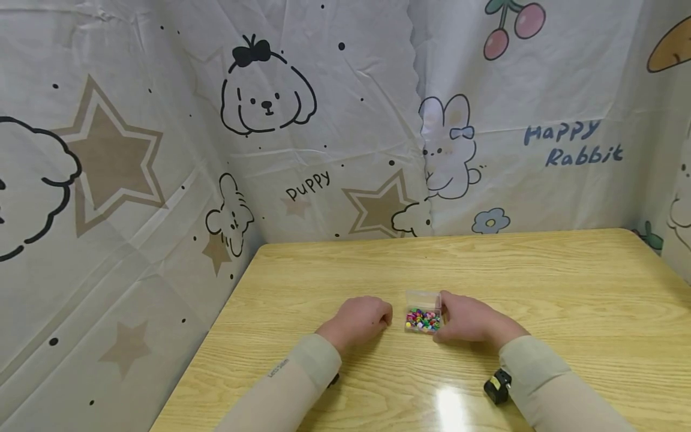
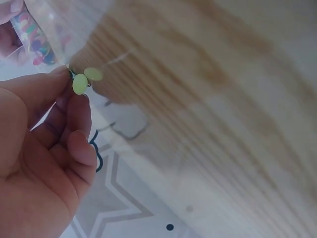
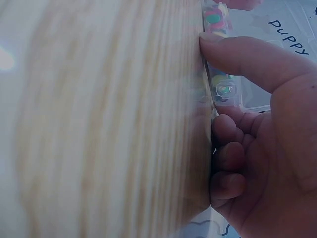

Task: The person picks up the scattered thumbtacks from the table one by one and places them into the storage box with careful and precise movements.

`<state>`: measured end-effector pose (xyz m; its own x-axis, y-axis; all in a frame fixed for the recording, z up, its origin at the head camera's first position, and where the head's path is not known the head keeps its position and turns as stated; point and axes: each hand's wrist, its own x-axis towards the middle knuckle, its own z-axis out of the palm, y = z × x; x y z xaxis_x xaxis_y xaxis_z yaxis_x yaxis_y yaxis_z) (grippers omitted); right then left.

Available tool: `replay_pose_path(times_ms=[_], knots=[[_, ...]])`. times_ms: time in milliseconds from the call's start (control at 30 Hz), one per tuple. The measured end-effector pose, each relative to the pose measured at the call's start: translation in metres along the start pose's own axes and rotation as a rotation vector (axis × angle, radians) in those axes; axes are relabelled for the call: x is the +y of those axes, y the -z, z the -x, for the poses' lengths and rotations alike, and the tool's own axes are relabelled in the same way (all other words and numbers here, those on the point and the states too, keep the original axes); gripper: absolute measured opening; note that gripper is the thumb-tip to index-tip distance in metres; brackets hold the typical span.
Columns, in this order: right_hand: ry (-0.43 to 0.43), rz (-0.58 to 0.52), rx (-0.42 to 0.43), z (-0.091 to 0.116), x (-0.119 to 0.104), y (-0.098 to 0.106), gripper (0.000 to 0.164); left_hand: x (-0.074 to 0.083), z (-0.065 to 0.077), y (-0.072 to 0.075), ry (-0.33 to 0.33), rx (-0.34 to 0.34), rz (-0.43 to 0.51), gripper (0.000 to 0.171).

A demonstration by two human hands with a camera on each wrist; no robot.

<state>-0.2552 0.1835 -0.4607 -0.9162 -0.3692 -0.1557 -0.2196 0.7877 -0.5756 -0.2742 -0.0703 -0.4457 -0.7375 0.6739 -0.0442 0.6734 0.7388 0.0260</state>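
Note:
A small clear plastic box [image 1: 423, 330] stands on the table with its lid raised at the back. Many-coloured round-headed thumbtacks [image 1: 423, 318] fill its front part. My right hand [image 1: 468, 318] grips the box at its right end, the thumb [image 3: 233, 54] on the near side and the other fingers lower down, curled. Left of the box, my left hand [image 1: 360, 319] rests low over the table, apart from it. Between its thumb and index finger it pinches a yellow-green thumbtack [image 2: 80, 84]. A second pale green oval beside that may be its reflection in the glossy tabletop.
The wooden table [image 1: 302, 276] has a shiny surface with a bright glare spot near the front. A printed cloth [image 1: 335, 108] with puppy and rabbit drawings hangs behind the table and along its left side. A small black device [image 1: 498, 386] is at the right wrist.

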Motion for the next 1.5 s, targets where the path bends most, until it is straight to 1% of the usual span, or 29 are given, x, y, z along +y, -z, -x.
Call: replay_pose_path(times_ms=[267, 667, 800, 1100, 1333, 1500], knots=[[-0.005, 0.001, 0.004, 0.0, 0.0, 0.0, 0.049, 0.005, -0.004, 0.0, -0.012, 0.019, -0.029, 0.01], [0.012, -0.007, 0.006, 0.0, 0.0, 0.001, 0.048, 0.018, -0.008, 0.008, -0.059, 0.11, -0.017, 0.007], [0.018, -0.004, 0.008, 0.0, 0.0, 0.001, 0.048, 0.021, -0.01, 0.009, -0.07, 0.13, -0.011, 0.008], [0.04, 0.006, 0.013, 0.002, -0.001, 0.002, 0.048, 0.027, -0.017, 0.006, -0.074, 0.134, -0.015, 0.01], [0.03, 0.003, 0.014, 0.001, 0.0, 0.002, 0.047, 0.03, -0.017, 0.004, -0.105, 0.153, -0.079, 0.006], [0.026, 0.005, 0.012, 0.001, 0.001, 0.003, 0.047, 0.03, -0.018, 0.004, -0.121, 0.146, -0.086, 0.006]])
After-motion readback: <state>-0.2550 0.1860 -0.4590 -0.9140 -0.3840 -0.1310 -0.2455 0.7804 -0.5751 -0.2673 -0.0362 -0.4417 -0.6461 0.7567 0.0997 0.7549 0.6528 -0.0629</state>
